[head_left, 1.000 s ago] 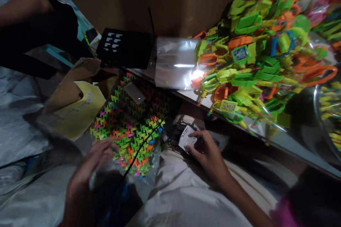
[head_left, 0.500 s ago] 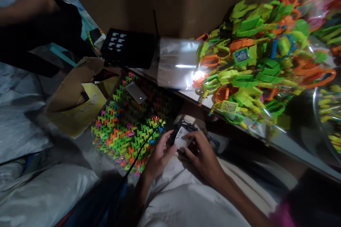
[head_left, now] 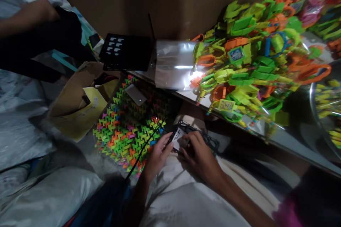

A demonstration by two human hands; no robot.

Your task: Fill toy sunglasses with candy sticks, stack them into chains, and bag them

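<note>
Over my lap, both hands meet at a small white card [head_left: 177, 138] with dark print, which lies against a black openwork frame [head_left: 186, 126]. My left hand [head_left: 159, 149] pinches the left edge of the card and frame between thumb and fingers. From the right, my right hand [head_left: 198, 149] has its bent fingers closed on the card's other side, covering part of it. More black lattice [head_left: 211, 143] shows beyond my right knuckles; whether it is the same piece I cannot tell.
Bright plastic toys [head_left: 245, 64] are heaped on the table at right, beside a clear bag [head_left: 173, 64] and a black tray [head_left: 128, 53]. A phone-like slab [head_left: 135, 94] rests on colourful interlocking pieces [head_left: 128, 134]. A cardboard box [head_left: 69, 110] stands left, near another person's arm [head_left: 29, 16].
My head view has shifted slightly. The card is tilted a little differently, and my right fingers have curled further over it. Both hands stay on the card.
</note>
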